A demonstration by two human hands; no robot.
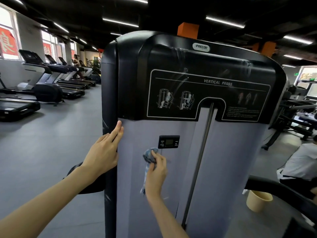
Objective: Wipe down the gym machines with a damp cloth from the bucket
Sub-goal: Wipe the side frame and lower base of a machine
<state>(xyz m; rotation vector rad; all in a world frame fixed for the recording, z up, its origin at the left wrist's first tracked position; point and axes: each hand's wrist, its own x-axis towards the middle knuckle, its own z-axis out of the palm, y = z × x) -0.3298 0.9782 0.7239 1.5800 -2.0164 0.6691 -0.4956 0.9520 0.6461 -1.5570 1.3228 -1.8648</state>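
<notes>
Fingers (158, 158) of the right hand (157, 174) are curled tight round a bunched-up blue-grey cloth (148, 156). The wad is pressed against the pale grey front panel (133, 177) of the machine (240, 152), just below and left of the little black display (169, 142). One loose tail of the cloth hangs down past the wrist.

Left hand (103, 152) is a different story. Its fingers are straight and close together, lying flat along the left edge of that same panel, tips right under the black top cover (133, 74).

Machine-wise, the black cover has a PRECOR badge (201, 47) and a placard (217, 82) reading VERTICAL PRESS, with small line drawings of the exercise. Streaks show on the glossy black. A steel rod (200, 157) runs down a slot in the middle of the panel.

Now the bucket (258, 200): cream-coloured, sitting on the floor (51, 152) off to the right of the machine, well apart from both hands. Its rim is partly cut off by a curved black bar (283, 191) in front. Only a bit of the inner wall shows, so I can't tell what's in it.

Background stuff: a row of treadmills (56, 78) along the windows on the left, and someone in a white shirt (301, 162) low at the right edge.
</notes>
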